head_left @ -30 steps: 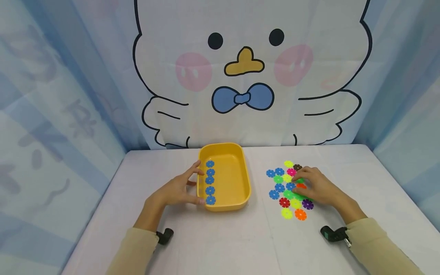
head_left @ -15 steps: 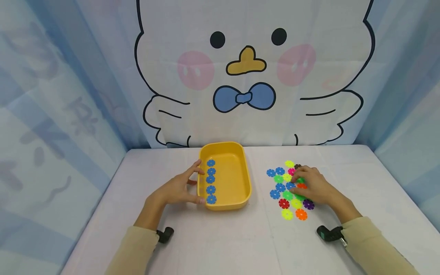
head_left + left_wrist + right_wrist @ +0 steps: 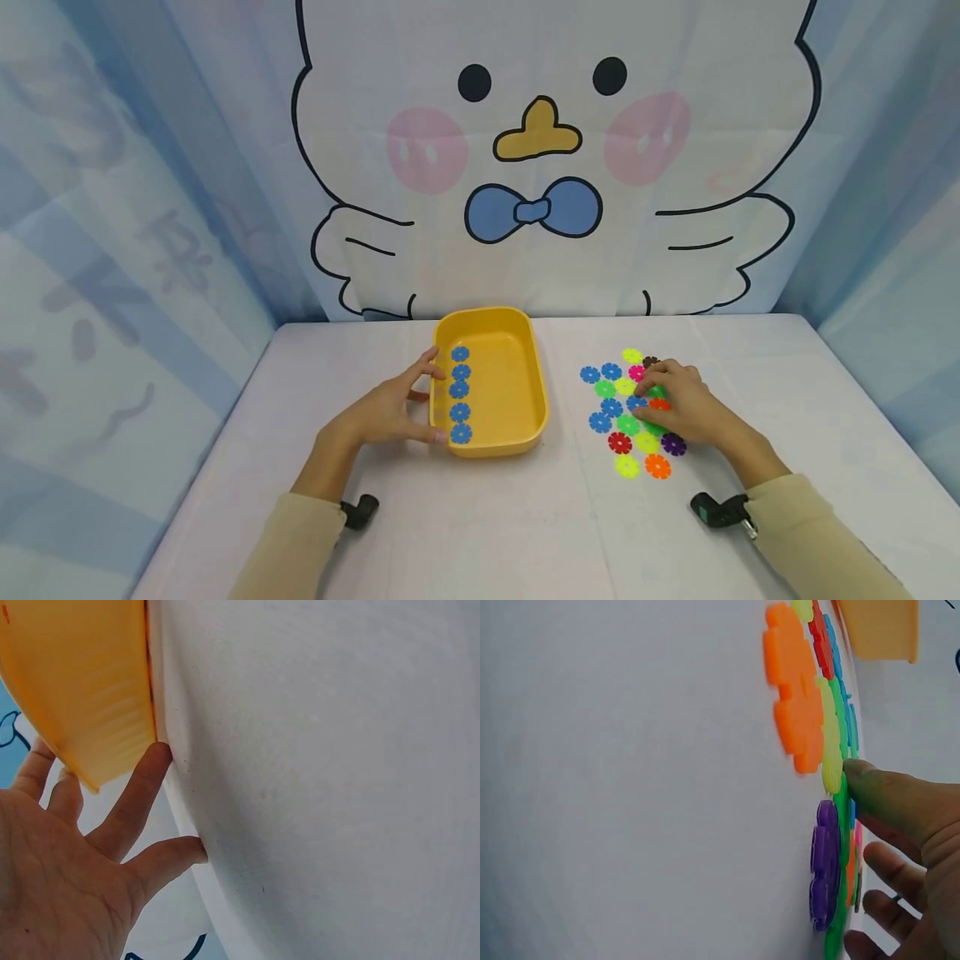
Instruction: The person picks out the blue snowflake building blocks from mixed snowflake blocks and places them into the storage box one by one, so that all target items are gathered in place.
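Observation:
In the head view, a yellow tray (image 3: 498, 392) stands left of the middle, with a column of several blue snowflake discs (image 3: 461, 389) along its left side. My left hand (image 3: 386, 410) is at the tray's left wall, fingers spread and straight, thumb at the near corner; the left wrist view shows fingertips against the wall. To the right lies a flat cluster of coloured snowflake discs. My right hand (image 3: 686, 406) is over its right part, thumb and fingertips pinching a blue disc (image 3: 636, 403) at the table surface. The palm hides some discs beneath.
Blue discs (image 3: 590, 375), a red disc (image 3: 619, 442), an orange disc (image 3: 657, 466) and a purple disc (image 3: 673, 444) lie around my right hand. A white cloth covers the table (image 3: 480, 533). A printed curtain (image 3: 525, 275) hangs right behind the table's back edge.
My right hand has shifted slightly left over the cluster, and the blue disc at its fingertips has nudged a little to the right. The left hand and tray keep their places.

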### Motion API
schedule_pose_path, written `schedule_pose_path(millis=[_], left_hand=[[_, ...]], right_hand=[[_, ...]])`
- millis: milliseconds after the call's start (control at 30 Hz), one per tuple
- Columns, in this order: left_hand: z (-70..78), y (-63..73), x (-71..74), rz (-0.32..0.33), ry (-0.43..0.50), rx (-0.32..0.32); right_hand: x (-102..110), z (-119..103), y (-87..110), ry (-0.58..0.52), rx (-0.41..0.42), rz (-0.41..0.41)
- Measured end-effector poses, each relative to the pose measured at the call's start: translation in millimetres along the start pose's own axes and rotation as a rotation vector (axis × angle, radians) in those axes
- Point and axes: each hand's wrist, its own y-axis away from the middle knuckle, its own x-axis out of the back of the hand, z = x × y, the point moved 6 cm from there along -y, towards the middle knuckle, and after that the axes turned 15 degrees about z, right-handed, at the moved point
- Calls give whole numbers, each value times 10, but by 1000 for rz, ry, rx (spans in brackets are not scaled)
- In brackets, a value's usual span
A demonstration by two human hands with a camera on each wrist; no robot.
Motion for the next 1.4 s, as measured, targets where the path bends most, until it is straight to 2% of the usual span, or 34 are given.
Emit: schedule_pose_path(millis=[267, 533, 633, 867, 1133, 1400], left_hand=[[3, 20, -4, -2, 17, 20], [-15, 10, -18, -5, 19, 11], [-16, 1, -15, -1, 20, 6], [-23, 4, -13, -2, 26, 7], [-22, 2, -19, -8, 31, 5], [-34, 18, -16, -4, 42, -1]], right_hand=[[23, -80, 15, -14, 17, 3], [8, -107, 89, 20, 16, -69], [17, -103, 92, 26, 21, -73], [71, -142, 36, 6, 83, -1], [136, -300, -19, -100, 209, 122], [107, -456, -93, -112, 189, 137]])
